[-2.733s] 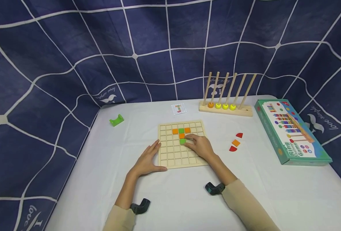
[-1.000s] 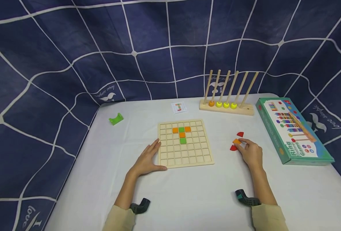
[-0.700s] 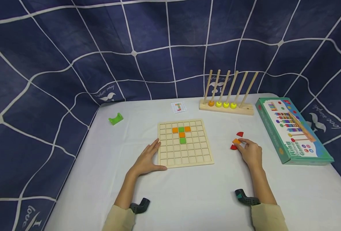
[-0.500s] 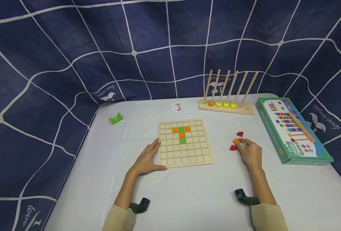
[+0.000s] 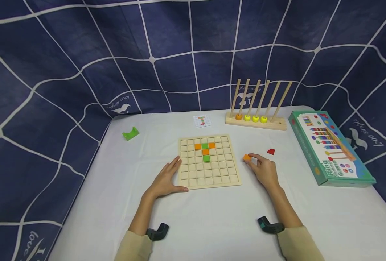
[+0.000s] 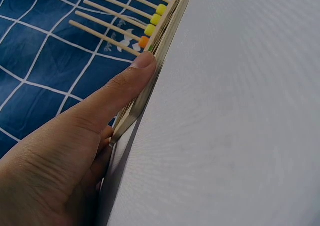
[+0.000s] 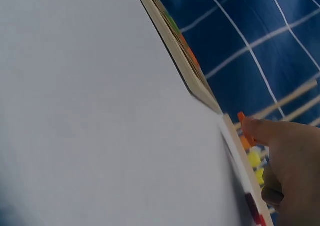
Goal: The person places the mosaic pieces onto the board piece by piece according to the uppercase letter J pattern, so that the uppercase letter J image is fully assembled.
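Observation:
A wooden grid board (image 5: 219, 172) lies flat on the table, with several orange and green square tiles (image 5: 205, 152) set in its cells as a T shape. My left hand (image 5: 165, 183) rests at the board's near left corner, fingers along the left side and thumb (image 6: 142, 61) on the front edge. To the right of the board, my right hand (image 5: 265, 171) pinches an orange square tile (image 5: 246, 158) between thumb and fingertips. In the right wrist view that tile (image 7: 242, 117) shows at the fingertip. A red quarter-circle piece (image 5: 271, 152) lies beyond the right hand.
A pattern card (image 5: 202, 121) lies behind the board. At the back right stands a wooden peg rack (image 5: 274, 125) holding orange and yellow beads. A green game box (image 5: 335, 152) lies far right; a green curved piece (image 5: 131, 134) lies far left.
My right hand went from the board to the loose pieces, took the orange tile, and is now moving left with it. It now covers the nearer red piece in the head view. The left hand stays put.

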Demonstrator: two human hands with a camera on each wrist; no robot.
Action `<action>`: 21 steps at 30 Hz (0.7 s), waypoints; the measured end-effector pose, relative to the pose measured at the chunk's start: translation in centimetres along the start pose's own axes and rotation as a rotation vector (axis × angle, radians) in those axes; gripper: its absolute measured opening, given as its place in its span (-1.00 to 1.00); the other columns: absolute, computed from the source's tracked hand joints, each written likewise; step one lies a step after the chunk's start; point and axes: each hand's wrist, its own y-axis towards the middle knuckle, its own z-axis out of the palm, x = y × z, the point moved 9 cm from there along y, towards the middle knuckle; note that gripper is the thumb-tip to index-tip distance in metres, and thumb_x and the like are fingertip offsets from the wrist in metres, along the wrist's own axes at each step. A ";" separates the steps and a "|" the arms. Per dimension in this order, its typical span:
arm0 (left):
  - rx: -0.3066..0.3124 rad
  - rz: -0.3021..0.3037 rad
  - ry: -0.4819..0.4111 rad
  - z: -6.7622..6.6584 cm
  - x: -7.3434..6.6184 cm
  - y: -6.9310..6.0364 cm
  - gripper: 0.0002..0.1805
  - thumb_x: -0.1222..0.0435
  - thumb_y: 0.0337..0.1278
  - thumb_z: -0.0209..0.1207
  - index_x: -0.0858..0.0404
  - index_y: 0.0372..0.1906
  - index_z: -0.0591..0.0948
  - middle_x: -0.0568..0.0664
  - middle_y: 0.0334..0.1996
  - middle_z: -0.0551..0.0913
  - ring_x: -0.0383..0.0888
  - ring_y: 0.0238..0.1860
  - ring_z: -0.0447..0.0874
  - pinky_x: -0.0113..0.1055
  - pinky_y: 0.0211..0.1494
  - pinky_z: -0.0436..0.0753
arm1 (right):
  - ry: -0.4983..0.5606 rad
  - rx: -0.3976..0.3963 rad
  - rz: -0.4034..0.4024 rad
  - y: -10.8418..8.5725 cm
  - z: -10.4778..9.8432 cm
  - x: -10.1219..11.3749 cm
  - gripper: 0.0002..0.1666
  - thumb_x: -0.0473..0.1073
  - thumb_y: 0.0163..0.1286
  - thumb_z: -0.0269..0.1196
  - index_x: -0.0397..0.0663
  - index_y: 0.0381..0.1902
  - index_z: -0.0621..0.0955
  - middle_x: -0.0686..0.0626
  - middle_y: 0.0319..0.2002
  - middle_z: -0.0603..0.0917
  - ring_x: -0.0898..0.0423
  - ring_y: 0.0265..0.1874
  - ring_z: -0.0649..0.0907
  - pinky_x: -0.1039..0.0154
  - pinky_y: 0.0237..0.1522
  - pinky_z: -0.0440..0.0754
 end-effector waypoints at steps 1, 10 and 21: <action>0.003 -0.003 0.006 0.0 0.1 0.0 0.35 -0.39 -0.54 0.30 0.24 0.43 0.05 -0.06 0.45 -0.11 -0.12 0.42 -0.14 -0.24 0.44 -0.16 | 0.007 0.011 -0.022 0.0 0.4 0.5 -0.66 -0.13 0.10 0.39 -0.14 -0.15 0.68 0.12 -0.83 0.20 0.23 -0.84 0.17 0.38 -0.84 0.06; 0.013 -0.007 0.011 0.0 0.0 0.0 0.35 -0.40 -0.53 0.28 0.23 0.43 0.05 -0.07 0.46 -0.12 -0.13 0.42 -0.15 -0.24 0.44 -0.18 | 0.042 0.144 -0.138 0.0 4.7 4.0 -0.63 -0.03 0.12 0.37 -0.09 -0.13 0.68 0.17 -0.82 0.24 0.28 -0.82 0.20 0.38 -0.80 0.10; 0.011 -0.005 -0.002 -0.1 -0.1 0.0 0.34 -0.38 -0.53 0.30 0.24 0.43 0.05 -0.07 0.45 -0.11 -0.12 0.42 -0.14 -0.24 0.44 -0.17 | 0.060 0.218 -0.240 0.1 7.7 7.7 -0.65 -0.01 0.15 0.35 -0.04 -0.13 0.69 0.23 -0.85 0.22 0.32 -0.83 0.17 0.41 -0.78 0.09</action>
